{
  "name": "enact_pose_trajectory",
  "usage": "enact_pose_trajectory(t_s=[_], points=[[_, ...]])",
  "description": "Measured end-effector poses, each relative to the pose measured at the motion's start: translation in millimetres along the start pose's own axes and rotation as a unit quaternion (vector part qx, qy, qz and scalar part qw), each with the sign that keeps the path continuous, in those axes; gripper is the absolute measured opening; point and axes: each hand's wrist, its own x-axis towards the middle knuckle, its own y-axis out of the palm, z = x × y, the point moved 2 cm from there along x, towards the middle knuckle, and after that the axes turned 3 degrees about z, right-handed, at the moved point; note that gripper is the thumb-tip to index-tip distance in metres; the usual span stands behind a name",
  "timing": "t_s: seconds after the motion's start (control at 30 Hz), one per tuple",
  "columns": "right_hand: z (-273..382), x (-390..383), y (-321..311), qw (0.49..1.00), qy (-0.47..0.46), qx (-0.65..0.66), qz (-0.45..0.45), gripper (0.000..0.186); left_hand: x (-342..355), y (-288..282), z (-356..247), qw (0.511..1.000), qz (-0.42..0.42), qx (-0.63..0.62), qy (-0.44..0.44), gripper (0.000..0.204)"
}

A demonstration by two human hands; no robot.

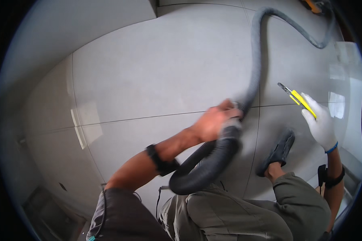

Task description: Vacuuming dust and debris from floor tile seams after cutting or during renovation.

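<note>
My bare left hand (215, 124), somewhat blurred, is closed around a dark grey ribbed vacuum hose (253, 76) in the middle of the view. Below that hand a thick black length of the hose (205, 170) loops back beside my left forearm. On the right, my right hand (321, 124) wears a white glove with a blue cuff. It grips a yellow-handled hand tool (303, 103) with a dark metal head, which points up and left over the floor. I cannot make out the tool's exact kind.
Large grey tiles (149, 80) with thin joints cover the floor. The hose winds to a partly visible orange-and-black object (315, 6) at the far right. A pale wall (88, 24) rises at the far left. My dark shoe (279, 150) stands near the right hand.
</note>
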Motion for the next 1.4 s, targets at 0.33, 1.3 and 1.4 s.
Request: enact_pose_trajectory(t_s=[0.33, 1.3, 1.4], points=[[112, 52, 52, 0.960, -0.238, -0.024, 0.149, 0.045, -235, -37, -27, 0.891, -0.372, 0.214, -0.145, 0.046], [176, 46, 186, 0.947, -0.304, -0.048, 0.096, 0.059, -247, -29, -20, 0.859, -0.429, 0.219, -0.177, 0.051], [197, 51, 190, 0.932, -0.345, -0.070, 0.085, 0.061, -246, -31, -21, 0.861, -0.432, 0.214, -0.165, 0.051]])
